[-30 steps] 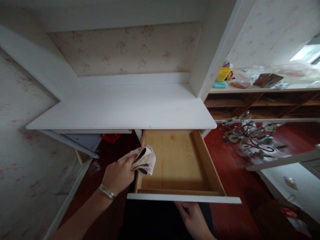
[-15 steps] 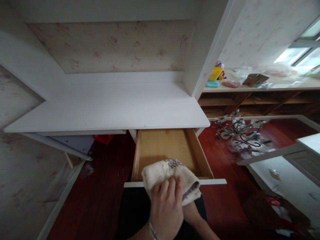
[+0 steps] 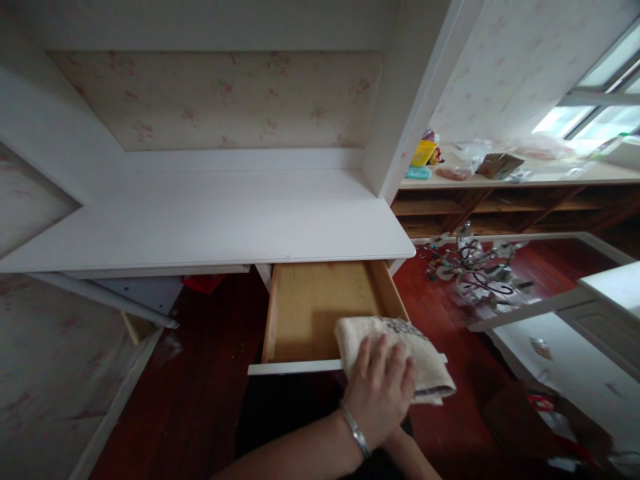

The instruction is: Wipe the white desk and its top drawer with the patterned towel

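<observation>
My left hand, with a metal bracelet on the wrist, presses a beige cloth with a dark pattern onto the right end of the white front edge of an open wooden drawer. The fingers lie together on top of the cloth. The drawer sticks out from under a white desk top and its inside looks bare. Of my right arm only a piece of forearm shows below the left wrist. The right hand itself is hidden.
A metal chandelier-like fixture lies on the dark red wooden floor to the right. Behind it a wooden shelf carries a yellow container, bags and a box. White furniture panels lie at the right. Something red sits under the desk.
My left hand carried the cloth from the drawer's left side to the front edge, then slid it right along that edge. My right hand, seen under the drawer front before, is now hidden.
</observation>
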Demonstrator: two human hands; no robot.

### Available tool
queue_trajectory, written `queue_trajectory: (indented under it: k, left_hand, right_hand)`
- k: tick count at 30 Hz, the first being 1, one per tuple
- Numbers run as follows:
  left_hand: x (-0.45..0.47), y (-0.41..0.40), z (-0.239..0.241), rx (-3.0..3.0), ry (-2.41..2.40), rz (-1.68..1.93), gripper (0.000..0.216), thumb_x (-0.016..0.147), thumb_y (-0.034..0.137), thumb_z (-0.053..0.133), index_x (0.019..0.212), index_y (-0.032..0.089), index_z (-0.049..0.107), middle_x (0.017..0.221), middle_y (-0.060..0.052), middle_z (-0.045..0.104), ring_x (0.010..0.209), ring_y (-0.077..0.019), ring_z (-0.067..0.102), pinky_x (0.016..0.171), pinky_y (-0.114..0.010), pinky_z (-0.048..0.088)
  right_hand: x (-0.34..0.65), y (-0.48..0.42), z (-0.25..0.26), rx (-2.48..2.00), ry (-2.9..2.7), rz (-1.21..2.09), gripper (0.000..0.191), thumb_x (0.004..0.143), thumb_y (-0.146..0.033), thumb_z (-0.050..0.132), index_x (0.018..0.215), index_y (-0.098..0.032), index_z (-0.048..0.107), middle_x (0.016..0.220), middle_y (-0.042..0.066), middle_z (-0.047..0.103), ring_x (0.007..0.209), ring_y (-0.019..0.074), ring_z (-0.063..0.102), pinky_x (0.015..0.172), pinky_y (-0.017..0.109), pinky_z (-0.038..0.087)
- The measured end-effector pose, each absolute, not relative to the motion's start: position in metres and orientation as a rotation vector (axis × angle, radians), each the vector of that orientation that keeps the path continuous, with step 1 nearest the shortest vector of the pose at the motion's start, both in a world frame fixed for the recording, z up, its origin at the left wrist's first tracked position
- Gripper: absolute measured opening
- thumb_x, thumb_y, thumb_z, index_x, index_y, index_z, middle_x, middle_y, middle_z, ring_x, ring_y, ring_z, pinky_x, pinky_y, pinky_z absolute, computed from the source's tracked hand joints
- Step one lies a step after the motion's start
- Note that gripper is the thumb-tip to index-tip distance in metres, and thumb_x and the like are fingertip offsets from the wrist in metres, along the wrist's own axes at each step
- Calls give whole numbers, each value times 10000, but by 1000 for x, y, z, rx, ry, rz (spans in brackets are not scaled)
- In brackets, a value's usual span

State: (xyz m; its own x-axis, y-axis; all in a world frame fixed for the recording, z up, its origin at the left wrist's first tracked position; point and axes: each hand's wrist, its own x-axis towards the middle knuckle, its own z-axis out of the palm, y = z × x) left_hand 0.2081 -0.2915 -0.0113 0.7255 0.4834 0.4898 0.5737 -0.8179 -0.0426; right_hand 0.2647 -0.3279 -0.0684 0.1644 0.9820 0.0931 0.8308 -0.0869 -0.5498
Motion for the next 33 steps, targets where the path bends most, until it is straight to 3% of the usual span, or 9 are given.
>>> queue_trajectory:
  k: [4,8,12,14,18,20,23,33]
  left_hand:
    - [108,-270,-8,-2652,-1081,-601,397,924,168,413,1300,204,532,1363,-58,545,1321,-296,431,1065,-460,421]
    - [12,-259,0,-2419,-1542,-602,557,852,18,371,1372,202,445,1338,-93,564,1283,-257,489,1042,-428,446]
    - [-47,-267,-4,-2076,-2401,-783,479,850,146,456,1326,194,479,1260,-127,610,1137,-282,603,902,-404,525]
    - [-56,-274,-15,-1752,-2876,-1028,429,819,242,538,1244,185,546,1106,-110,681,1019,-295,656,828,-397,545]
    - [-46,-289,-35,-778,-3471,-2026,517,713,244,671,1218,200,566,968,-54,722,869,-258,698,746,-356,559]
    - [-35,-295,-38,-246,-3582,-2365,520,698,184,679,1208,183,577,906,-54,730,796,-246,708,715,-351,563]
    - [-20,-300,-36,143,-3585,-2580,474,726,143,657,1195,162,591,871,-62,731,771,-234,712,713,-342,568]
    - [30,-277,-11,360,-3375,-3014,409,782,107,596,1188,150,599,927,-87,729,830,-234,713,786,-390,578]
  right_hand:
    - [276,-314,-88,-1756,-1904,718,357,934,-317,390,1003,-224,728,964,83,732,951,253,665,829,369,499]
    - [281,-287,-83,-1713,-1836,845,427,996,-350,303,1024,-198,702,1042,82,724,977,210,670,849,291,467]
    - [280,-252,-83,-1760,-1830,820,418,1003,-370,307,1058,-206,688,1055,68,724,1012,215,661,870,286,448]
    - [281,-233,-86,-1826,-1851,811,400,1000,-385,322,1069,-227,684,1054,54,725,996,217,666,854,285,451]
    - [285,-190,-91,-1919,-1849,785,376,994,-420,339,1079,-266,671,1074,35,721,994,223,663,833,285,448]
    - [286,-169,-93,-1938,-1842,774,380,996,-431,329,1087,-275,664,1077,34,719,1018,223,651,840,284,437]
    - [287,-138,-94,-1975,-1829,769,389,994,-450,324,1093,-278,658,1072,45,716,1014,230,645,834,292,429]
    - [291,-81,-99,-1913,-1770,837,361,978,-404,362,1101,-230,654,1075,73,689,1003,213,620,877,306,430]
